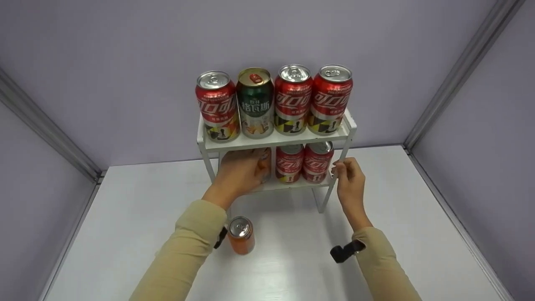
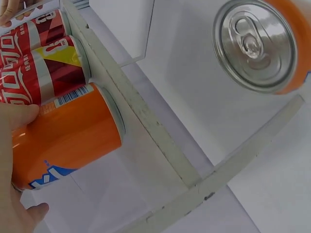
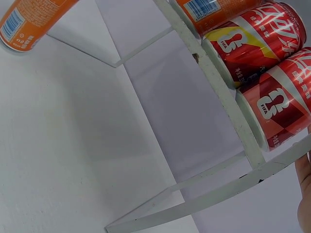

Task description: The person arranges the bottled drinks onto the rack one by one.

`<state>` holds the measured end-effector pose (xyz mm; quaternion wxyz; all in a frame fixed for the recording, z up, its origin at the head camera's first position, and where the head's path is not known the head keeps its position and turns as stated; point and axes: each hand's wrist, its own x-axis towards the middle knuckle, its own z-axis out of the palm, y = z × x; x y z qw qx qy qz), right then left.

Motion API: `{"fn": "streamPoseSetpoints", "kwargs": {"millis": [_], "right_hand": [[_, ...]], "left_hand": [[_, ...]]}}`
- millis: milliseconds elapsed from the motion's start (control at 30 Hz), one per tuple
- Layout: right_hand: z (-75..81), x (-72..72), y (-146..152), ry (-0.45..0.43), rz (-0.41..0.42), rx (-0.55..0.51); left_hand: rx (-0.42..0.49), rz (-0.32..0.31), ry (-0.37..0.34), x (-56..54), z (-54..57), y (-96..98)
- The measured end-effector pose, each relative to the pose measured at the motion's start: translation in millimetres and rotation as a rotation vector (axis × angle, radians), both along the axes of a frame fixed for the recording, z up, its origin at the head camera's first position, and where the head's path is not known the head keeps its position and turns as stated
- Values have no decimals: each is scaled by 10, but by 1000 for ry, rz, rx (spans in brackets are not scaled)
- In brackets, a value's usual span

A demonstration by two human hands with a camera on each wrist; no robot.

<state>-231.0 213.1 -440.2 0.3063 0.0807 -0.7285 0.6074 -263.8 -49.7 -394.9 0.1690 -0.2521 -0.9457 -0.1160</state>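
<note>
My left hand (image 1: 239, 172) reaches into the lower shelf of a white two-tier rack (image 1: 267, 144). Its thumb and fingers are around an orange soda can (image 2: 73, 138), which stands on that shelf beside two red cola cans (image 1: 289, 164). The hand covers most of this can in the head view. At the rack's right side, my right hand (image 1: 351, 182) grips the front post (image 1: 339, 161); only part of that hand shows at the edge of the right wrist view. Another orange can (image 1: 241, 237) stands on the table below my left wrist.
On the upper shelf stand three red cola cans (image 1: 218, 106) and one green and white can (image 1: 256, 104) in a row. The rack stands on a white table (image 1: 138, 217) near the back wall (image 1: 146, 83), with side panels left and right.
</note>
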Motion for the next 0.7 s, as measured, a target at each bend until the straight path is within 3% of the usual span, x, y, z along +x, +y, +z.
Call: {"fn": "streamPoseSetpoints", "kwargs": {"millis": [333,467,700], "right_hand": [[-6,-5,-2,14,1,-4],[-10,-8,-3,24,5,-5],[-2,-4,-4,17,10,0]], "left_hand": [[29,-66,-100,55,98,-130],[39,-54,-60,66,83,-85],[38,-2,72,84,35,5]]}}
